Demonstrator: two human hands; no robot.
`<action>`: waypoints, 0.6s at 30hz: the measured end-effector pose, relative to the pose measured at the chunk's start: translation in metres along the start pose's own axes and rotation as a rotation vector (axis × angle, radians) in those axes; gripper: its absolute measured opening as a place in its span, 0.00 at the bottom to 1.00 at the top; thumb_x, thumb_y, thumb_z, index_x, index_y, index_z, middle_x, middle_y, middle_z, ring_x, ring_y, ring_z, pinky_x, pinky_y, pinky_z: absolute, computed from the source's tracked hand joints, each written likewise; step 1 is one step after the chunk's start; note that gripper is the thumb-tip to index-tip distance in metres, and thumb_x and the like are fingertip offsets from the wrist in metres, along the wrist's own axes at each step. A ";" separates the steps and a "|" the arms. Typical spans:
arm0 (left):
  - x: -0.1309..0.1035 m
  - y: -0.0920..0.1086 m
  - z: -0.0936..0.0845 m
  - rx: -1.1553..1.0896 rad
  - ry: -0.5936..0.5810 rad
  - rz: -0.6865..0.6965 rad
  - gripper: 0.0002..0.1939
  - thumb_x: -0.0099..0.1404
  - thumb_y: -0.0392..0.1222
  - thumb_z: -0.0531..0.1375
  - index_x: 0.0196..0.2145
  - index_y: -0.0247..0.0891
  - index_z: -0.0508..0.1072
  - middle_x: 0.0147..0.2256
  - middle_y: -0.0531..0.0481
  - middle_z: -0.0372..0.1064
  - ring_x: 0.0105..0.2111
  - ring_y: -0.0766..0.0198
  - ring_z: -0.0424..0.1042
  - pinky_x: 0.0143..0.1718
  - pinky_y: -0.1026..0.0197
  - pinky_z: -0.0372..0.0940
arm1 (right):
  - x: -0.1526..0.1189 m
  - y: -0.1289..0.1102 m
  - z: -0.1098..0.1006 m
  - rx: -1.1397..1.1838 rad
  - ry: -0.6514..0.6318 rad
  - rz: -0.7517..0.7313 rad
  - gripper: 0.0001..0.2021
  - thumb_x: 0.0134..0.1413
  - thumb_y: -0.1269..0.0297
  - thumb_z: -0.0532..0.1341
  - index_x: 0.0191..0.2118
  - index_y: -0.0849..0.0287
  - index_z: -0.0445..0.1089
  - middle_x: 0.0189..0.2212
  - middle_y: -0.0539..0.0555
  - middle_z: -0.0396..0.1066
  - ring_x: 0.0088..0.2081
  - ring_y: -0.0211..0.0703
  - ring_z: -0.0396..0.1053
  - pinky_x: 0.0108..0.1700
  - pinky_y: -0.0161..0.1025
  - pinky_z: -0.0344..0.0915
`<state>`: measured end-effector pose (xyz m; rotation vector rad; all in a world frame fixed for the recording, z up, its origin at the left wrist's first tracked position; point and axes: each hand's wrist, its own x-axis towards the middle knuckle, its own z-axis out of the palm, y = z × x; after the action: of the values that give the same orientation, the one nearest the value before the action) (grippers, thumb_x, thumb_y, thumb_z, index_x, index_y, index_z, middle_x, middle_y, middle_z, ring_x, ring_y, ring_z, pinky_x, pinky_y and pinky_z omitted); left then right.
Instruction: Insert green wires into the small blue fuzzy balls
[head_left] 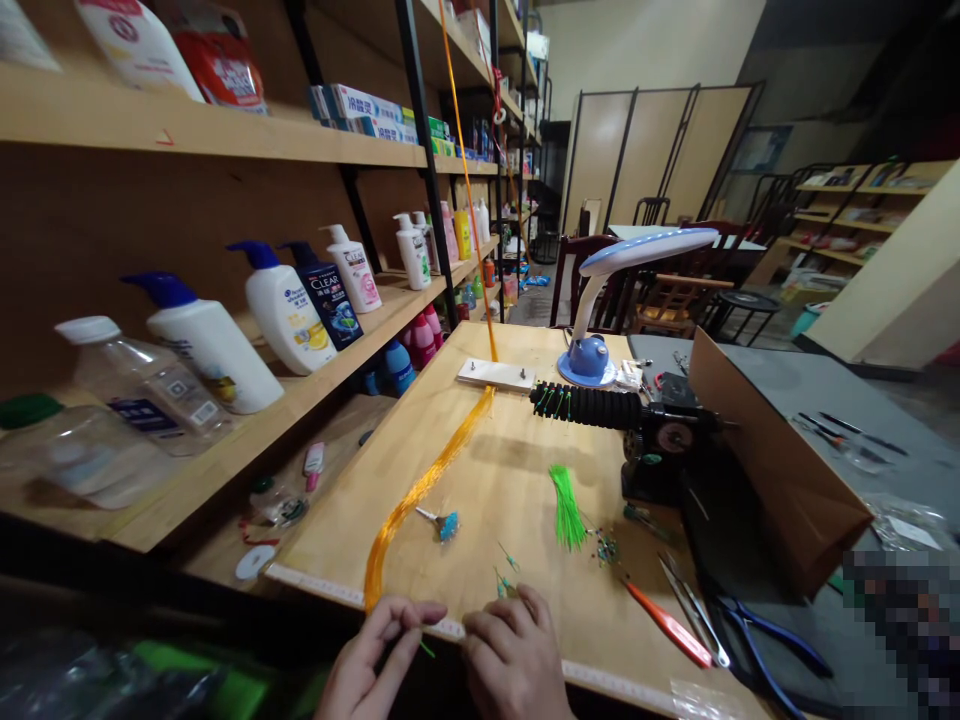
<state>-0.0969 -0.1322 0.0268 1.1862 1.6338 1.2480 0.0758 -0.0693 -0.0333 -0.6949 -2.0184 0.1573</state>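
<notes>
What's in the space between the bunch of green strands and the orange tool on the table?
A scattered heap of tiny, colourful bead-like bits lies between the green strands and the orange tool, in the head view.

golden-orange threads [420, 487], green strand [427, 649], bright green bundle [567, 508], multicoloured beads [606, 547], pale tan worktop [495, 500] with a white edge strip [315, 585], black roller [600, 405] striped with green, black machine [664, 437], blue-and-white lamp [589, 303], white plate [496, 375], blue tuft [448, 527], orange-red tool [669, 626], dark blue pliers [787, 635], brown cardboard [765, 470]
</notes>
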 end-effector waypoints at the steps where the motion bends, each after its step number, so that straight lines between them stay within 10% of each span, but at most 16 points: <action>1: 0.000 0.002 0.001 -0.044 0.007 -0.018 0.16 0.62 0.58 0.61 0.31 0.42 0.73 0.38 0.45 0.82 0.43 0.53 0.79 0.47 0.58 0.72 | 0.001 -0.001 0.000 0.011 0.003 0.015 0.05 0.61 0.70 0.58 0.37 0.53 0.70 0.33 0.44 0.80 0.33 0.41 0.70 0.52 0.47 0.55; 18: 0.027 0.029 0.037 -0.406 -0.107 -0.094 0.15 0.57 0.56 0.66 0.31 0.42 0.74 0.34 0.48 0.79 0.41 0.53 0.75 0.44 0.57 0.68 | 0.016 0.018 -0.030 0.542 -0.004 0.638 0.06 0.45 0.72 0.60 0.27 0.56 0.74 0.29 0.54 0.79 0.34 0.47 0.76 0.38 0.39 0.69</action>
<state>-0.0643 -0.0931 0.0457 0.8966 1.2659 1.3514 0.1022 -0.0506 -0.0127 -0.9470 -1.5816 1.0341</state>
